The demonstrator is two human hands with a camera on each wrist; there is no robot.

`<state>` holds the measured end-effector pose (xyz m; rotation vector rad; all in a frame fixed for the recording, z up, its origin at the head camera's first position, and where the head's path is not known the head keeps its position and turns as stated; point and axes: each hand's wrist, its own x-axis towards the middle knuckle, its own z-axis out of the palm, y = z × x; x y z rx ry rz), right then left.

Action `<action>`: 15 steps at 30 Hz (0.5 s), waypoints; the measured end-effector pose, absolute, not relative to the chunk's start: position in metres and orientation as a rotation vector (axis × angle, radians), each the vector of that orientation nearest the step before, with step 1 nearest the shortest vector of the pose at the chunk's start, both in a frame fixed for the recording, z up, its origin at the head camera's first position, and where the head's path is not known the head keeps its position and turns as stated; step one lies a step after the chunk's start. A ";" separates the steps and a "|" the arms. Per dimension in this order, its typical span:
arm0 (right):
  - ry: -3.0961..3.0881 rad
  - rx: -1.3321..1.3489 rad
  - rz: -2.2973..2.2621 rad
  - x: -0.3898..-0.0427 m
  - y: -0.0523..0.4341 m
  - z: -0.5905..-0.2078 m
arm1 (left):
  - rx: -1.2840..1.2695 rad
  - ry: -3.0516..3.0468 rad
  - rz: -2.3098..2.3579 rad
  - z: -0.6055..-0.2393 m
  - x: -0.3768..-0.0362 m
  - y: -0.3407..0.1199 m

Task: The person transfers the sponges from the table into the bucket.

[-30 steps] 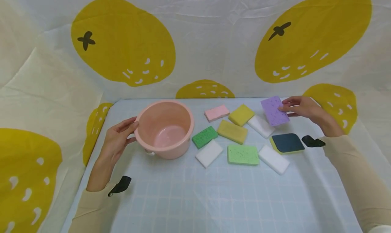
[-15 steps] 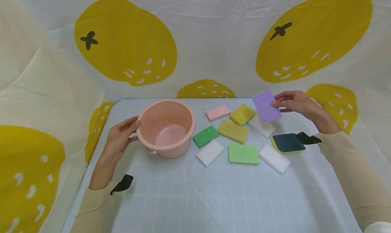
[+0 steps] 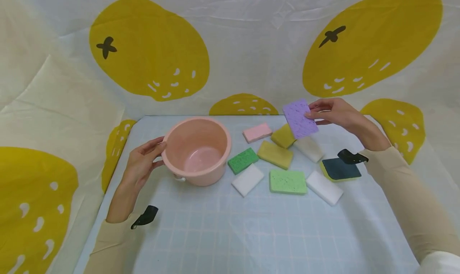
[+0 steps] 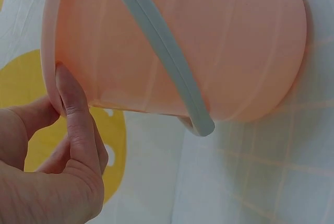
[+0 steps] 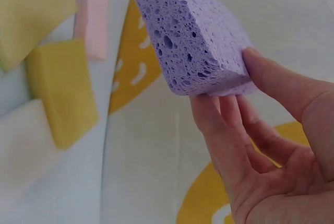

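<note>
Right hand (image 3: 334, 112): thumb on one face, fingers (image 5: 214, 130) on the other, pinching purple sponge (image 3: 300, 119) by one edge. Sponge is a thick rectangular block, open-cell, pitted with pores of mixed sizes, crisp edges. Held tilted, clear of the worktop (image 3: 215, 234); in the head view it covers a corner of the upper yellow sponge (image 3: 282, 137).

Left hand (image 3: 143, 158): fingers pinch the rim of the pink bucket (image 3: 212, 176) on its left side. Bucket is smooth, round plastic, rolled lip, slightly tapered, shiny floor inside, standing upright on the worktop. Grey-blue bail handle (image 4: 167, 51) lies slanted across its outer wall.

Right of bucket, loose cluster of flat blocks, all lying down:
- small dark green sponge (image 3: 242, 160), pitted, nearest the bucket; smooth white block (image 3: 248, 179) just below it
- small pink block (image 3: 257, 132) toward the back
- lower yellow sponge (image 3: 275, 154), fine-grained, near the upper one
- off-white block (image 3: 310, 148) beside the upper yellow; contact unclear
- light green sponge (image 3: 288, 182), visible pores, front
- second white block (image 3: 325, 187), angled
- dark-topped sponge (image 3: 341, 169), yellow body, far right

Worktop cover is pale blue, faint grid. Backdrop (image 3: 244, 46) is creased white fabric, big yellow fruit prints.
</note>
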<state>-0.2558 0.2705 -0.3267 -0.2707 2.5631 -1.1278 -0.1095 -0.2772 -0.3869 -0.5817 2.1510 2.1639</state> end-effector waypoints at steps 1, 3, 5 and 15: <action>2.564 -0.278 -1.131 -0.256 0.267 -0.324 | -0.584 2.146 2.169 -0.387 -0.109 -0.277; 2.563 -0.290 -1.134 -0.255 0.260 -0.320 | -0.592 2.138 2.175 -0.386 -0.109 -0.277; 2.560 -0.299 -1.135 -0.255 0.252 -0.316 | -0.597 2.130 2.182 -0.386 -0.108 -0.277; 2.497 -0.407 -1.191 -0.255 0.216 -0.299 | -0.571 2.169 2.175 -0.383 -0.105 -0.275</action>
